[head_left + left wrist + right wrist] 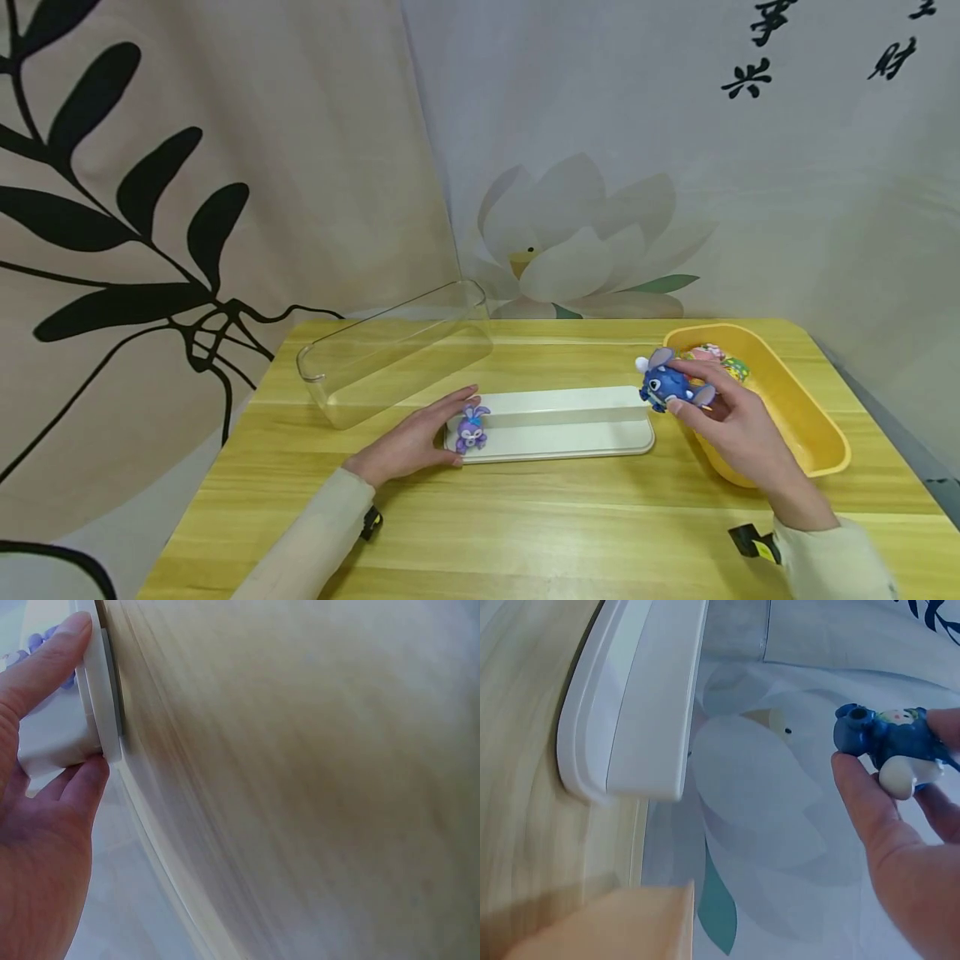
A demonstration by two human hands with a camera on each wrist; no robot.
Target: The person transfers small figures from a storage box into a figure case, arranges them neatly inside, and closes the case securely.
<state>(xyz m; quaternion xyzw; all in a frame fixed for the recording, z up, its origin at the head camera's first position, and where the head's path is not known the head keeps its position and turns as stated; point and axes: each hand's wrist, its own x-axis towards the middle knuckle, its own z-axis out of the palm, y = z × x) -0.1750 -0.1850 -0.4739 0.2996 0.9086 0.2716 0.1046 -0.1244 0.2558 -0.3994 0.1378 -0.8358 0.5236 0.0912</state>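
Holding a little blue figure (666,383) in the right hand (738,421) here, thumb on one side and fingers on the other, so it's a proper pinch. The figure has big grey-ish ears and a white round bit on it, and it's held up off the wooden table (540,525), around the gap between the right end of a white stepped stand (562,437) and the yellow tray (795,408). The left hand (416,442) is way over at the stand's other end, gripping it: the left wrist view has the thumb (56,656) lying along the front edge while the fingertips (94,769) touch the short end. Right by that thumb, a purple figure (471,431) with long ears and a blue bit on its head sits upright on the stand's left end. Over in the tray, up at the back, there are some small pink and green colourful things (735,368), partly behind the right hand, so I can't tell what they are. A see-through box (397,358) rests at the back left of the table, apart from both hands. Backdrop is pale cloth with a big lotus print (600,225) and black leaves (153,175).
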